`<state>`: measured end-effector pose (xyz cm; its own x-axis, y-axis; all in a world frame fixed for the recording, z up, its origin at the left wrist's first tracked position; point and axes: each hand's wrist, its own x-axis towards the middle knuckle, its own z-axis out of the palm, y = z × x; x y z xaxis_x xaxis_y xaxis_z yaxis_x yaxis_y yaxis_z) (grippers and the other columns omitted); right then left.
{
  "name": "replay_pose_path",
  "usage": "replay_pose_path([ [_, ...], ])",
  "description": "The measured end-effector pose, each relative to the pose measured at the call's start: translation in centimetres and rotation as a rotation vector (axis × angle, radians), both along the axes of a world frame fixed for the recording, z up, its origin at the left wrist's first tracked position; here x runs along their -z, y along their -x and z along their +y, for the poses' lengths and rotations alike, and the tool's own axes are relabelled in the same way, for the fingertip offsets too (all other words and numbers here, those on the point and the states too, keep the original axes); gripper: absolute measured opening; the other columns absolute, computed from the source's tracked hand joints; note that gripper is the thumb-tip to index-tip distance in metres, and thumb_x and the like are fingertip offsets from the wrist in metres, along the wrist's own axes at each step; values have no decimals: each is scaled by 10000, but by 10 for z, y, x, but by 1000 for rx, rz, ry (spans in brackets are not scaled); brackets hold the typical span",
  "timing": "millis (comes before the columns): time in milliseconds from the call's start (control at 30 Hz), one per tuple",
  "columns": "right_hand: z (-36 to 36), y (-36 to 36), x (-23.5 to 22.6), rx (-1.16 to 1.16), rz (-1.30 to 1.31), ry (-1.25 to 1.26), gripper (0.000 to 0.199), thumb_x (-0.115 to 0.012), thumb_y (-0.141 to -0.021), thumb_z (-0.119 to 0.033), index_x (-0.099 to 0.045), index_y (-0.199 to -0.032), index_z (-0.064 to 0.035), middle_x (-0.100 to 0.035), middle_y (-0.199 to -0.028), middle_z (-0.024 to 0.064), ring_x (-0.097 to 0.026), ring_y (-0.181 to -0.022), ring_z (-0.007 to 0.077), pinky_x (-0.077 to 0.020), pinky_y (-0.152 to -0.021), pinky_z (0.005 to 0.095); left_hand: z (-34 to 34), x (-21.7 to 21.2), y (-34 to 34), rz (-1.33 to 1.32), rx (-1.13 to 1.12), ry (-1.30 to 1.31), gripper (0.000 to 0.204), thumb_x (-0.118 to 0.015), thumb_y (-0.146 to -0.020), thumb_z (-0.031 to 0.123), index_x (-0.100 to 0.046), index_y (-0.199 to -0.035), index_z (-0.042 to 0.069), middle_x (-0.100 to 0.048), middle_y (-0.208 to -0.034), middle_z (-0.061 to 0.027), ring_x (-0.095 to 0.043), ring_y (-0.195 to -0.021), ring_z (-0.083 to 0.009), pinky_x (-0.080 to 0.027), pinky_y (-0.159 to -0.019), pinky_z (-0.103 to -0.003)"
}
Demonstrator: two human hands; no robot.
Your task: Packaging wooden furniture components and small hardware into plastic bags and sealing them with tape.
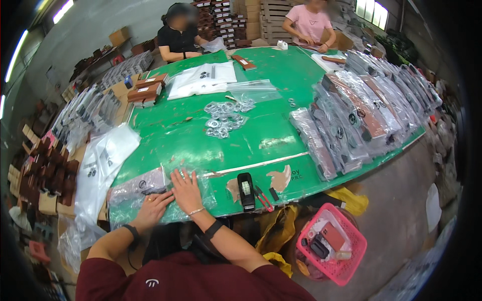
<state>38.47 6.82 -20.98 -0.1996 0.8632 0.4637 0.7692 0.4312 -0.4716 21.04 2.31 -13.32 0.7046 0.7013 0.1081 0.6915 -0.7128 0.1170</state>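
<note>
Shirt (201, 276) foremost, both hands' (153, 207) (186, 194) unclenched fingers (186, 176) touch plastic (206, 193) atop a workroom's (115, 20) green table (175, 145).

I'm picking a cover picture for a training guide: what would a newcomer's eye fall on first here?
Probably the bright green table in the middle, with the large pile of plastic-wrapped packages along its right side. The pink basket at lower right also stands out. Then, at the table's near edge, the left hand and right hand lie on clear plastic by one wrapped package.
</note>
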Motion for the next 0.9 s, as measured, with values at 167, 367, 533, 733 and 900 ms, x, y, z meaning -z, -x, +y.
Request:
replay_pose_path([
  [167,1,2,3,10,-29,-17,531,-568,-943,-289,-489,-1423,-76,-447,-1505,112,-356,-1416,315,-178,-1200,551,0,2,2,24,-9,-22,554,-580,-853,76,-513,-1402,99,-499,-1449,-81,-509,-1173,-305,-379,-1005,-442],
  [367,0,-2,-3,14,18,-14,526,-566,-942,-278,-490,-1422,-75,-451,-1500,107,-348,-1420,310,-181,-1198,553,4,2,2,15,6,-25,551,-587,-856,82,-513,-1401,99,-497,-1450,-80,-511,-1178,-298,-383,-1000,-442],
  [533,-1,-3,-7,-10,17,19,519,-557,-955,-255,-472,-1430,-63,-449,-1508,98,-355,-1418,308,-181,-1194,548,2,1,2,2,14,-31,534,-573,-866,83,-517,-1397,95,-500,-1446,-87,-514,-1157,-303,-382,-1001,-445],
  [733,-4,-2,-3,-6,26,9,523,-567,-949,-262,-480,-1425,-66,-452,-1505,97,-358,-1417,306,-189,-1192,550,-2,2,4,-9,16,-26,546,-583,-850,79,-525,-1393,90,-495,-1455,-87,-515,-1154,-306,-384,-993,-442],
  [900,-7,5,1,11,-2,-10,523,-576,-942,-265,-490,-1420,-70,-455,-1503,103,-361,-1415,314,-190,-1192,552,-3,8,10,-25,14,-25,554,-581,-841,61,-529,-1392,88,-503,-1454,-96,-522,-1155,-310,-384,-995,-440],
])
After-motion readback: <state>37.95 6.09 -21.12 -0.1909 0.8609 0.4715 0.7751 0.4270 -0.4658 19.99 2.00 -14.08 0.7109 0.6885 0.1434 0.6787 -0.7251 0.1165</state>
